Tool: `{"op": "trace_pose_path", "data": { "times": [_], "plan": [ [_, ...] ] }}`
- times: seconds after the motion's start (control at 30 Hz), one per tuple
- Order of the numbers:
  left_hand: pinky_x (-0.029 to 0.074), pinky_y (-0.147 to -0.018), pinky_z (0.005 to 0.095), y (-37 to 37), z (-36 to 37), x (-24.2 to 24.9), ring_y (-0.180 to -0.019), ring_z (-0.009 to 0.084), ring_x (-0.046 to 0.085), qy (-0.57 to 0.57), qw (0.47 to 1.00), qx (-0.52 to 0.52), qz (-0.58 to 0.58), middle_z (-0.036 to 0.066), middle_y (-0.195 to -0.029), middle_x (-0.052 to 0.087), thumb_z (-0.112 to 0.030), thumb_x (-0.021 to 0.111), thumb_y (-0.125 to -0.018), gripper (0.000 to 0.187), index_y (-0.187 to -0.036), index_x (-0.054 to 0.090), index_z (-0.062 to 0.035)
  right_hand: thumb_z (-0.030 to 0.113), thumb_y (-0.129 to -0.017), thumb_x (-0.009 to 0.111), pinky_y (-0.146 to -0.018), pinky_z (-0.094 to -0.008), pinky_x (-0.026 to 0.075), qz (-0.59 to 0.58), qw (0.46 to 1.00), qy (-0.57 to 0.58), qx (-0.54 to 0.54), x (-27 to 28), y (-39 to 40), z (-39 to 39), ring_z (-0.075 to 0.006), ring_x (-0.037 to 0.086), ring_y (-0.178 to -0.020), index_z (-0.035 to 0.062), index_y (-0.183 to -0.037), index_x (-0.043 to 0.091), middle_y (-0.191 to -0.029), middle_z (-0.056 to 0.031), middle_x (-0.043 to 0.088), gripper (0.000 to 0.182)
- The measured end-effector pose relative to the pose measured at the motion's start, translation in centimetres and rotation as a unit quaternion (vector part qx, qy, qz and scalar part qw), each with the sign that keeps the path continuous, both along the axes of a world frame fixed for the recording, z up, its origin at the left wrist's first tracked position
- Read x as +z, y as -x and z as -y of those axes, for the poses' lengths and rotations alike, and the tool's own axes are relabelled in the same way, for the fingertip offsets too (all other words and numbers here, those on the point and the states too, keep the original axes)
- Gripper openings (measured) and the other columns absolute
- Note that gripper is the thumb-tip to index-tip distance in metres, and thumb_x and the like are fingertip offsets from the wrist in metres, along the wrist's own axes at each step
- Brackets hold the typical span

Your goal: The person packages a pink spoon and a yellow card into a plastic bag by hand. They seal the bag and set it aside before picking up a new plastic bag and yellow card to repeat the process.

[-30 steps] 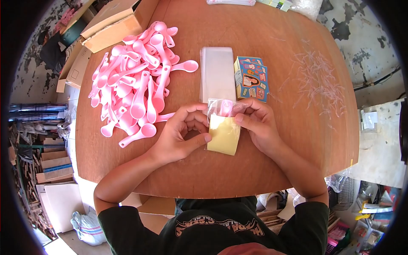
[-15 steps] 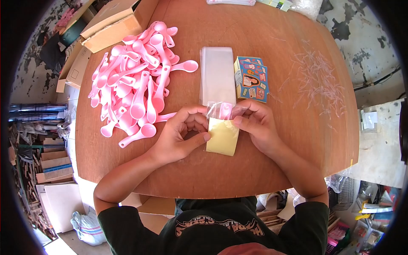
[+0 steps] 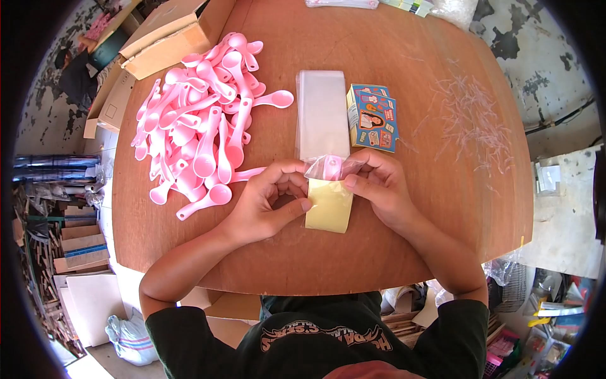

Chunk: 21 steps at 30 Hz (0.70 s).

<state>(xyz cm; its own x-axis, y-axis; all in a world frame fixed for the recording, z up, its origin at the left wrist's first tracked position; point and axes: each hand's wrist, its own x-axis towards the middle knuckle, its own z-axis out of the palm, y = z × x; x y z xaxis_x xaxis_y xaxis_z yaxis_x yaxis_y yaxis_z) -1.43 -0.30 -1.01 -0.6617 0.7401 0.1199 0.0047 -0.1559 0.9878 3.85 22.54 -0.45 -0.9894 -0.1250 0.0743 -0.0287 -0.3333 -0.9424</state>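
Note:
Near the table's front edge, a clear plastic bag (image 3: 315, 169) holds a pale yellow card (image 3: 329, 208) and a pink spoon (image 3: 332, 167). Only the spoon's handle end shows above the card; the rest of it is hidden. On the bag's left side, my left hand (image 3: 278, 196) is closed with thumb and fingers at the edge. My right hand (image 3: 377, 180) pinches the upper right of the bag beside the card's corner. Just beyond lies a stack of clear plastic bags (image 3: 322, 110). To its right sits a stack of blue printed cards (image 3: 374, 120).
A large heap of pink spoons (image 3: 205, 132) covers the table's left side. Thin clear plastic strips (image 3: 473, 120) lie scattered at the right. A cardboard box (image 3: 167, 47) stands at the back left, and a person in dark clothing (image 3: 79, 79) is beyond it.
The bag's top has folded down over the spoon handle, and the card has shifted slightly toward me. Both hands have stayed nearly in place. A person shows more clearly at the far left.

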Motion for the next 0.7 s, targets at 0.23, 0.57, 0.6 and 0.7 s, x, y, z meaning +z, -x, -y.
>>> {"op": "trace_pose_path", "data": {
  "times": [0.23, 0.57, 0.6, 0.7],
  "plan": [
    [0.047, -0.079, 0.0268, -0.26, 0.13, 0.16, -0.089, 0.0118, 0.058, 0.019, 0.999, -0.008, -0.025, 0.006, -0.094, 0.057, 0.009, 0.06, -0.084, 0.049, -0.127, 0.04, -0.0045, 0.003, -0.09, 0.061, -0.078, -0.0248, 0.048, -0.001, 0.999, -0.035, 0.025, 0.42, -0.34, 0.31, -0.0087, 0.059, -0.089, -0.0015, -0.101, 0.059, -0.096, -0.0045, 0.063, 0.012],
    [0.047, -0.078, 0.026, -0.1, -0.07, 0.14, -0.089, 0.0117, 0.058, -0.014, 1.0, 0.018, -0.002, 0.006, -0.095, 0.057, 0.01, 0.06, -0.085, 0.049, -0.128, 0.04, -0.0045, 0.002, -0.089, 0.062, -0.081, -0.026, 0.048, -0.001, 0.999, -0.044, -0.016, -0.02, -0.21, 0.09, -0.0107, 0.059, -0.092, -0.0017, -0.101, 0.059, -0.1, -0.006, 0.063, 0.012],
    [0.047, -0.078, 0.026, -0.06, -0.12, 0.08, -0.089, 0.0117, 0.058, -0.014, 1.0, 0.019, -0.002, 0.006, -0.095, 0.057, 0.01, 0.06, -0.085, 0.049, -0.128, 0.04, -0.0045, 0.002, -0.089, 0.062, -0.081, -0.026, 0.048, -0.001, 0.999, -0.044, -0.015, -0.14, -0.14, 0.1, -0.0107, 0.059, -0.092, -0.0017, -0.101, 0.059, -0.1, -0.006, 0.063, 0.012],
    [0.047, -0.077, 0.0251, -0.03, -0.13, -0.03, -0.089, 0.0112, 0.058, -0.02, 0.999, 0.027, 0.012, 0.006, -0.095, 0.056, 0.01, 0.06, -0.086, 0.05, -0.129, 0.039, -0.005, 0.002, -0.088, 0.062, -0.081, -0.0266, 0.048, -0.007, 0.999, -0.036, -0.031, -0.34, 0.01, 0.16, -0.0116, 0.059, -0.093, -0.0016, -0.101, 0.059, -0.101, -0.0066, 0.062, 0.013]
  ]
}}
